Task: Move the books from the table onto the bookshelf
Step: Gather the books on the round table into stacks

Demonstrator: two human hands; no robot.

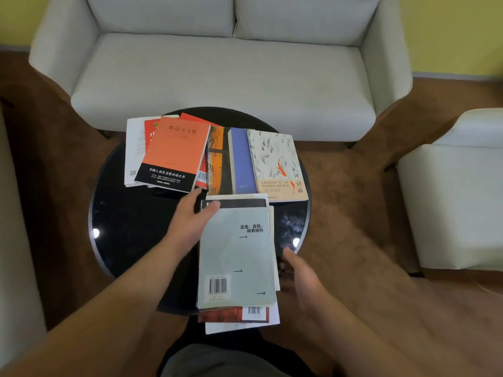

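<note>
Books to shift: near stack of three or so, topped by grey-green book (236, 254), on the near side of the round black bench (117, 213), overhanging its near rim toward the body. Long axis of grey-green book running straight away from the body, barcode end nearest. Under it a red-brown book (220, 314) and a white one (242, 325), edges poking out at the near end.

Left hand (190, 221) at the far left corner of grey-green book, thumb tip lying on the dark band at its top edge, fingers (194, 195) spread loose and stretched beyond, toward the orange book (174, 151). Not closed on anything; contact light, only at that corner.

Right hand (302, 278) just beside the right long edge of grey-green book, about mid-length, open and cupped, fingertips pointing in at the stack's side. Touching or merely near: cannot tell, edge in shadow.

Both hands about equally near, one each flank. Judged: a two-handed squeeze along the long edges, then a lift of the whole stack.

Beyond grey-green book: overlapping row with orange book to the far left, blue book (242, 161) and fish-cover book (275, 161) to the far right, all flat on the bench. Bookshelf out of view.
</note>
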